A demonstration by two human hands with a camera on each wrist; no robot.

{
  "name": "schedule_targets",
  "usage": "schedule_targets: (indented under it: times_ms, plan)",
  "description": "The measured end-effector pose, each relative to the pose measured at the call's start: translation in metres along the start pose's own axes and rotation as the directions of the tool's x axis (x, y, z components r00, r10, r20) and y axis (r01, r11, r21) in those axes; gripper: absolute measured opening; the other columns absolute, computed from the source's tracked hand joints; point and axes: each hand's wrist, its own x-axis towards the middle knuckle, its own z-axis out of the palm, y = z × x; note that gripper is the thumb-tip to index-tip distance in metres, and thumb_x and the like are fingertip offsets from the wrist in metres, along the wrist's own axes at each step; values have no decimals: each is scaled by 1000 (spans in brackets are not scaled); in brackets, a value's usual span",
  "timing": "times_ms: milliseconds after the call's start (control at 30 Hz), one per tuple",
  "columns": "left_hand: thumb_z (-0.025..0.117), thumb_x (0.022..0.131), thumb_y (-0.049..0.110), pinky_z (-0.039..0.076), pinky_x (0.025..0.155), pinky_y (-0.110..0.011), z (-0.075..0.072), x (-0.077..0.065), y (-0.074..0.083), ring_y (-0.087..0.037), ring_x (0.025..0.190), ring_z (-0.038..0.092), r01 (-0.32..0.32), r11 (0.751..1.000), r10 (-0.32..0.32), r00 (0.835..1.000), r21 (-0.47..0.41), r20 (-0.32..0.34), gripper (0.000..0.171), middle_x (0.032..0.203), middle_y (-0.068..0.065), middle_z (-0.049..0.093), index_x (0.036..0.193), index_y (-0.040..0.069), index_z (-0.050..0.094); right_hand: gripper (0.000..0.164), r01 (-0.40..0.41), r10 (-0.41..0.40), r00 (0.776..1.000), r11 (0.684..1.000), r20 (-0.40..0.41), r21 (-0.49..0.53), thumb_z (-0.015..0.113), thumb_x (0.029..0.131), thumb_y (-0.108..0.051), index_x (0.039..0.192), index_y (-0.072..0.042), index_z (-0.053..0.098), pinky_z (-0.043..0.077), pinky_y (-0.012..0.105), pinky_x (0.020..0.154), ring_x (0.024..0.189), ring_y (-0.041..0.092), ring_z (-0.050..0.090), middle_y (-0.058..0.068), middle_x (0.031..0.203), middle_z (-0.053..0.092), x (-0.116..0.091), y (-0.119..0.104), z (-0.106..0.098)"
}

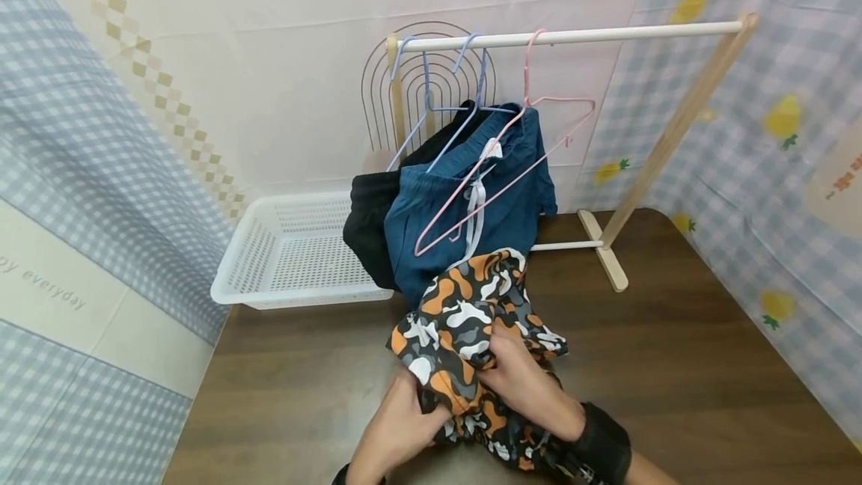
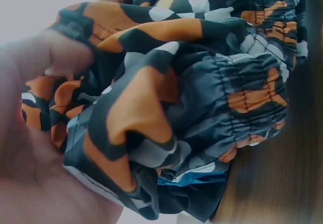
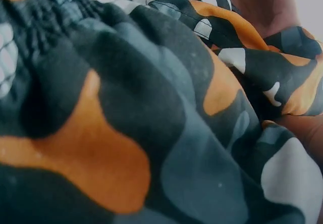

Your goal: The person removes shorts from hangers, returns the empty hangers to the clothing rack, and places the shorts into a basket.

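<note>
Both hands hold a pair of orange, grey, black and white camouflage-print shorts (image 1: 458, 313), bunched above the near part of the table. My left hand (image 1: 402, 419) grips the lower left of the cloth, its fingers partly hidden under a fold. Further right, my right hand (image 1: 524, 379) has its fingers curled into the fabric, fingertips hidden by it. Close up in the left wrist view, the gathered elastic waistband (image 2: 252, 98) faces away from the palm. Crumpled camouflage cloth (image 3: 151, 108) fills most of the right wrist view.
Behind stands a clothes rack (image 1: 572, 37) with wooden legs. Blue hangers (image 1: 480, 81) carry black shorts (image 1: 370, 219) and blue drawstring shorts (image 1: 431, 215). A bare pink hanger (image 1: 527, 88) hangs in front. A white plastic basket (image 1: 232, 264) sits at the left on the wooden table (image 1: 283, 395).
</note>
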Motion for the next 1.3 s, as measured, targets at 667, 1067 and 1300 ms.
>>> schedule_targets:
  times_ms: [667,1067,1300]
  plan:
    - [92,80,42,48,108,-45,-1,-1,5,-15,115,61,74,997,-73,994,3,-75,88,137,-1,61,151,17,47,30,-4,5,999,1000,51,-20,78,86,8,112,-5,75,56,29,82,96,15,61,7,109,67,10,-13,14]
    - [95,74,49,48,106,-47,0,0,5,-13,105,64,72,994,-53,977,87,-208,90,132,1,65,147,17,53,35,31,-22,958,999,285,-26,81,93,-9,127,-6,69,55,34,93,108,18,59,8,124,62,16,-16,9]
    - [96,74,46,48,106,-51,2,1,5,-18,116,62,103,985,-65,965,138,-256,89,135,-3,65,146,14,55,43,34,-25,918,999,397,-16,81,93,-9,134,-6,67,55,36,99,114,19,59,9,131,60,16,-15,6]
